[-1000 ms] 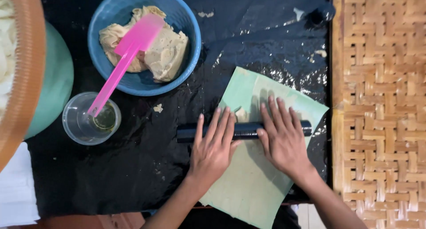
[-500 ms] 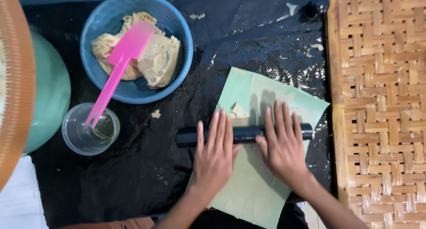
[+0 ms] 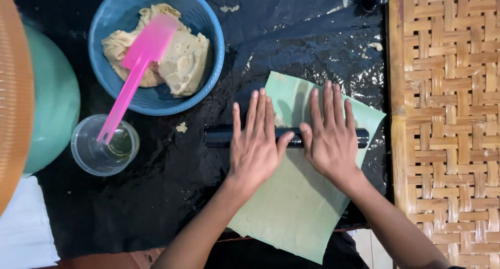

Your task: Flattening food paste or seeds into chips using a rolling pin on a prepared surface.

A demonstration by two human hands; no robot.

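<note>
Item one: a black rolling pin (image 3: 221, 136), lying crosswise on a light green sheet (image 3: 297, 206); we see its two ends, the middle being covered by the hands.

Item two: the left hand (image 3: 255, 144), flat, palm down, fingers straight and held close together, pressing on the pin; it grips nothing.

Item three: the right hand (image 3: 330, 139), likewise flat on the pin just beside the left, fingers spread a little, thumb toward the other thumb; it lies open too, not clasped around the pin.

Item four: the green sheet itself, laid at a slant on a black plastic cover (image 3: 156, 196), its near corner reaching past the cover's edge toward us.

Item five: a blue bowl (image 3: 208, 34) holding pale dough (image 3: 182, 66), well apart from the hands at upper left.

Item six: a pink spatula (image 3: 138, 66), its blade over the dough, its handle end down in a clear cup (image 3: 86, 154) standing just below the bowl.

Item seven: a woven mat (image 3: 448, 118) along the right side.

Item eight: small dough crumbs (image 3: 181, 127) scattered on the black cover.
</note>
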